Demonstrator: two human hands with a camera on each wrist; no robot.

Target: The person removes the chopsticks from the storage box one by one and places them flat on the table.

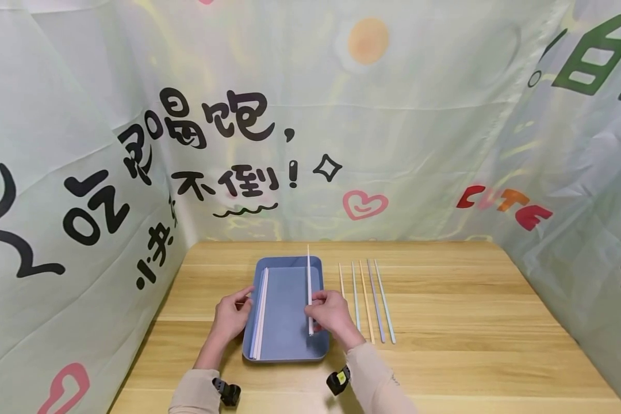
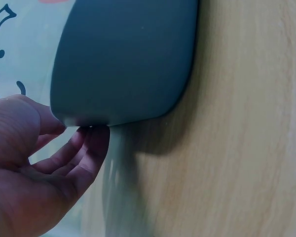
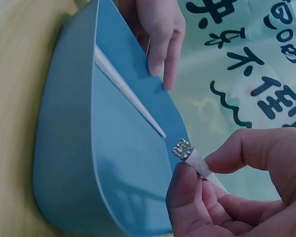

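In the head view a blue rectangular tray (image 1: 287, 310) lies on the table, with a few pale chopsticks (image 1: 260, 322) lengthwise along its left inner side. My left hand (image 1: 231, 315) is at the tray's left edge, fingers and thumb on its rim; the left wrist view has the fingertips against the outer wall (image 2: 123, 74). Over the right part of the tray, my right hand (image 1: 331, 313) pinches a white chopstick (image 1: 309, 276) between thumb and fingers. Its glittery square end (image 3: 182, 149) faces the right wrist camera. A white chopstick (image 3: 130, 94) inside the tray shows there too.
To the right of the tray, several coloured chopsticks (image 1: 374, 302) lie side by side on the wooden table (image 1: 455, 333). The leftmost one is partly covered by my right hand. Printed cloth (image 1: 419, 144) walls enclose the table at the back and both sides.
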